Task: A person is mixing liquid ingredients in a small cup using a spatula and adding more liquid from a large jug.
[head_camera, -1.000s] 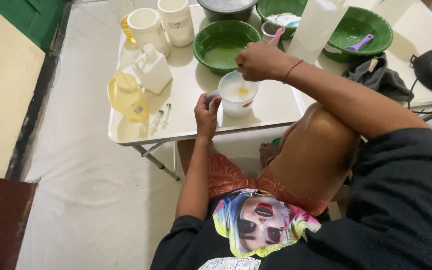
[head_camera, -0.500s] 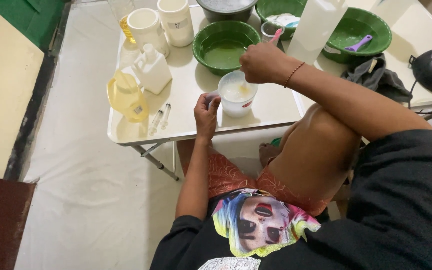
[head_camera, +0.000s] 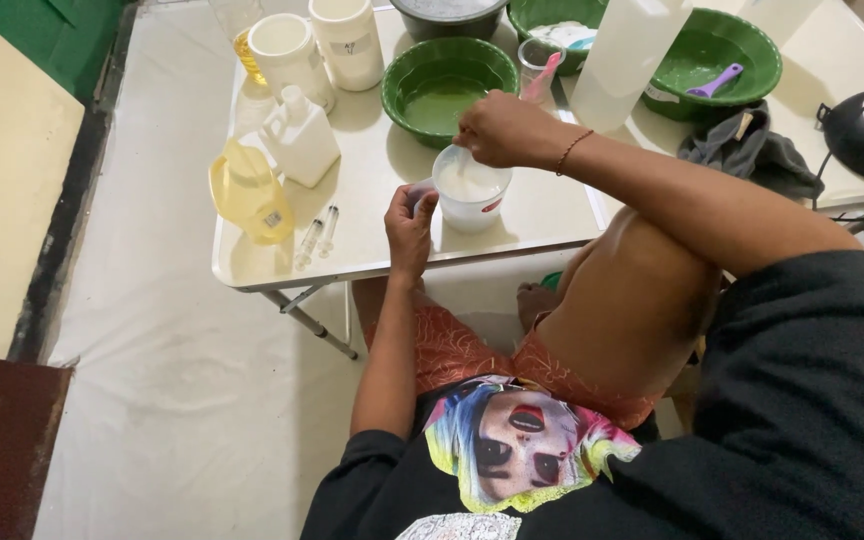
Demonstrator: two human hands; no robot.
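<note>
One cup [head_camera: 471,190] of white liquid: my left hand [head_camera: 409,215] grips its side, right hand [head_camera: 497,130] closed over its rim; green bowl [head_camera: 449,75] holds greenish liquid

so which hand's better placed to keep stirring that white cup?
Right, probably. The right hand is directly over the white cup, closed around something dipping into it. The left hand sits at the cup's side, seemingly steadying it, beside the syringes.

The right hand [head_camera: 497,130] is held closed in a pinching grip (forearm stretched forward); the left hand [head_camera: 409,215] is loosely curled.
</note>
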